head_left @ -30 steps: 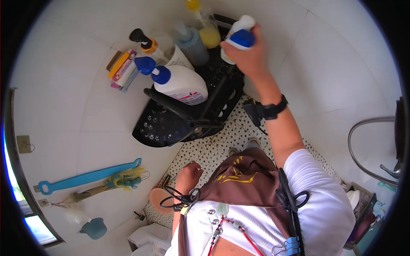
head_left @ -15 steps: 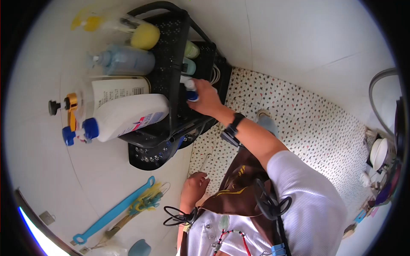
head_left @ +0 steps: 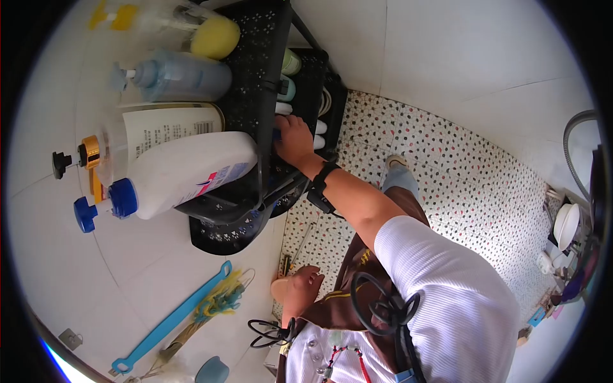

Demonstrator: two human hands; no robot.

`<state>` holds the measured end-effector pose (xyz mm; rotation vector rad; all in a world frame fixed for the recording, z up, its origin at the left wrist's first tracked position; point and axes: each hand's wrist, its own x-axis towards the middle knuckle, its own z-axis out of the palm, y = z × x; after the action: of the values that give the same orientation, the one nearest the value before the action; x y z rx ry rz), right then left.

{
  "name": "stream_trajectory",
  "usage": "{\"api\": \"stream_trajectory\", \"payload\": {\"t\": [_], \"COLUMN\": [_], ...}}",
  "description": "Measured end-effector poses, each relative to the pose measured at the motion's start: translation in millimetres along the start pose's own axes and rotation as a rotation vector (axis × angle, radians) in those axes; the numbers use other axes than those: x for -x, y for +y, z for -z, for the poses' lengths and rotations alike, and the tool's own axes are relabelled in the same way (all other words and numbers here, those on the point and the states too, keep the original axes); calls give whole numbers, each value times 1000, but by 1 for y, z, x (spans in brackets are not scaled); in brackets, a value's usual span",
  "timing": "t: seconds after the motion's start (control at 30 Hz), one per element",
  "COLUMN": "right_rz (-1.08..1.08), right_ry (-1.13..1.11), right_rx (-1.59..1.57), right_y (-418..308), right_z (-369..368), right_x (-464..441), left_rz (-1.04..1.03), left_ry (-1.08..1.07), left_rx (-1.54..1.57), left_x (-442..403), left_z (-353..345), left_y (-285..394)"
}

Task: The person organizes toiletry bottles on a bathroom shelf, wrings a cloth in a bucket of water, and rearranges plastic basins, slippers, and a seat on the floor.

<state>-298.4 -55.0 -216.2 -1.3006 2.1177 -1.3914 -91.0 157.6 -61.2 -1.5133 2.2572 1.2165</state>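
My right hand (head_left: 295,140) reaches into the middle tier of the black shelf rack (head_left: 271,89). Its fingers close around a white bottle with a blue cap (head_left: 276,133), mostly hidden by the hand and the rack's edge. Beside it on that tier stand a green bottle (head_left: 291,62), a teal bottle (head_left: 286,89) and a white container (head_left: 283,109). My left hand (head_left: 304,288) hangs low in front of the brown apron (head_left: 341,303), fingers loosely bent and apart, holding nothing.
On the top tier stand a large white bottle with a blue pump (head_left: 198,172), a labelled container (head_left: 172,131), a blue-grey pump bottle (head_left: 185,76) and a yellow-filled bottle (head_left: 216,37). A blue long-handled tool (head_left: 175,316) hangs on the left wall. Speckled tiles cover the floor (head_left: 447,172).
My right hand has moved left and deeper into the rack with the blue-capped bottle. My left hand has shifted slightly right and down. The view has moved nearer the rack.
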Motion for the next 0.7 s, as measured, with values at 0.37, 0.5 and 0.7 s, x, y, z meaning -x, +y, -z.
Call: {"api": "stream_trajectory", "payload": {"t": [0.37, 0.5, 0.7], "right_rz": [-211, -197, -322], "right_ry": [-313, -301, -390], "right_rx": [174, 158, 72], "right_y": [17, 18, 13], "right_z": [16, 9, 6], "right_x": [5, 12, 11], "left_rz": [74, 74, 64], "left_ry": [-27, -71, -104], "left_rx": [-53, -55, -60], "left_x": [-20, -26, -31], "left_z": [8, 10, 9], "left_y": [2, 8, 17]}}
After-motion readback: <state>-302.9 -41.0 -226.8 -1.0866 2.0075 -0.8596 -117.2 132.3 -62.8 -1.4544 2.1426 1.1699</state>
